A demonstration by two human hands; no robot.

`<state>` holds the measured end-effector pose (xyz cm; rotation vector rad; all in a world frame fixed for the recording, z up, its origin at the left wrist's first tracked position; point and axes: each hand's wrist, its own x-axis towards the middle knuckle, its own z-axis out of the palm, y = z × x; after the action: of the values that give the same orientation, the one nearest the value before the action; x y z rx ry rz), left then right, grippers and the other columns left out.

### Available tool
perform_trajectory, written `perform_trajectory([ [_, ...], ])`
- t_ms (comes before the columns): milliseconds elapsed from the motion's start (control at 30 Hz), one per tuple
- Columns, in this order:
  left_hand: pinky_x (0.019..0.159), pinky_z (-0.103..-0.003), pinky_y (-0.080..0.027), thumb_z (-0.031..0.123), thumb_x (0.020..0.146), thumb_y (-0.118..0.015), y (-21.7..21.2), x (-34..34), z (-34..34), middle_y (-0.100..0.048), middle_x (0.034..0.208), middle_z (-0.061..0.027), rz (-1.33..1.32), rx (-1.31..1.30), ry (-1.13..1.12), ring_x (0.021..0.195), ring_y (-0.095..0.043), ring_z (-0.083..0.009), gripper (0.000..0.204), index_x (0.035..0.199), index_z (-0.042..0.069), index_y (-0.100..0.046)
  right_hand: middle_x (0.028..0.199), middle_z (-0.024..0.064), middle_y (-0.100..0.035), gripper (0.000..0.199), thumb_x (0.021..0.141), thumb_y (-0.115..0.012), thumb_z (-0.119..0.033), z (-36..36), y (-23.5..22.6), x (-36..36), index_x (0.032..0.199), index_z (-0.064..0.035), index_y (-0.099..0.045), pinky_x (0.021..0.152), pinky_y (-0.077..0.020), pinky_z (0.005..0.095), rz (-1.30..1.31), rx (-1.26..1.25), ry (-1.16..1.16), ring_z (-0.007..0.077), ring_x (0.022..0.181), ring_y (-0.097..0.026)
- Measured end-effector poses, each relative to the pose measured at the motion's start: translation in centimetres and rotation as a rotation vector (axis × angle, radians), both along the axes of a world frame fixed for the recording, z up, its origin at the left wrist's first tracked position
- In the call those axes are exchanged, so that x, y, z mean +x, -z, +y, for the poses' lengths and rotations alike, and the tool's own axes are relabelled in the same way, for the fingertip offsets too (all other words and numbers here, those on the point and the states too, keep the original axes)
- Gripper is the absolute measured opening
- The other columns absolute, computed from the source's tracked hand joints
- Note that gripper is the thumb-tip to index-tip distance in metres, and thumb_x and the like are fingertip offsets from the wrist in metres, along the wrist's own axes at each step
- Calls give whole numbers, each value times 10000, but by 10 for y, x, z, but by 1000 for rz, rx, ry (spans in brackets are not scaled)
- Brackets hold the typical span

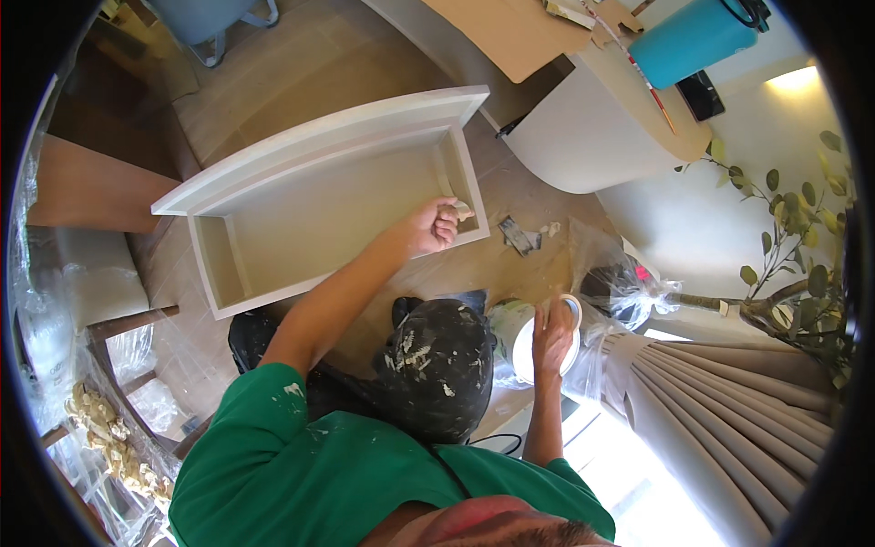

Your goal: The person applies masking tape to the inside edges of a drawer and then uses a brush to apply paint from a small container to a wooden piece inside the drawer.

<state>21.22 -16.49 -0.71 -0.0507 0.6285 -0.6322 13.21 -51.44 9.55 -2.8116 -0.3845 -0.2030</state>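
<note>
Brown floor [260, 77], left hand [432, 227] outstretched, pinching pale piece [464, 211], right hand [551, 337] over bucket [523, 356], grip unclear

Left hand [436, 227] curled, arm [348, 301] outstretched; right hand [551, 337] perhaps half-curled.

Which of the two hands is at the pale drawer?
The left hand, curled at one end of the pale drawer; the right hand is instead at the round white container.
</note>
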Motion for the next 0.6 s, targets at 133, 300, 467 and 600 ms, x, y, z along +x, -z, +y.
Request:
perform_trajectory([
  [133,419,-198,-276,298,1051,-568,-9,-10,3,-371,586,85,-3,-126,-10,458,-324,-38,495,1426,1,-443,1018,237,-633,619,913,-759,-133,-2,1,-4,1491,-50,-555,869,-498,504,31,-35,37,425,1006,-612],
  [300,427,-203,-269,318,1047,-582,-32,-29,-4,-355,580,92,-29,-163,-53,450,-318,-38,451,1343,-16,-518,1021,223,-611,606,887,-786,-158,-3,-12,0,1448,-36,-593,888,-491,497,151,-31,144,400,1007,-591],
  [467,426,-208,-280,310,1044,-596,-18,-36,2,-354,583,77,-39,-190,-77,460,-337,-50,557,1491,29,-418,1028,225,-641,513,872,-813,-190,31,-52,1,1335,-23,-666,888,-496,494,-42,69,199,394,1069,-596],
  [600,435,-207,-265,318,1035,-598,-22,-31,7,-348,593,83,-22,-150,-78,462,-303,-44,456,1337,-18,-536,1006,186,-675,306,902,-790,-199,74,-28,45,1138,-13,-733,838,-506,442,6,363,-52,360,974,-646],
])
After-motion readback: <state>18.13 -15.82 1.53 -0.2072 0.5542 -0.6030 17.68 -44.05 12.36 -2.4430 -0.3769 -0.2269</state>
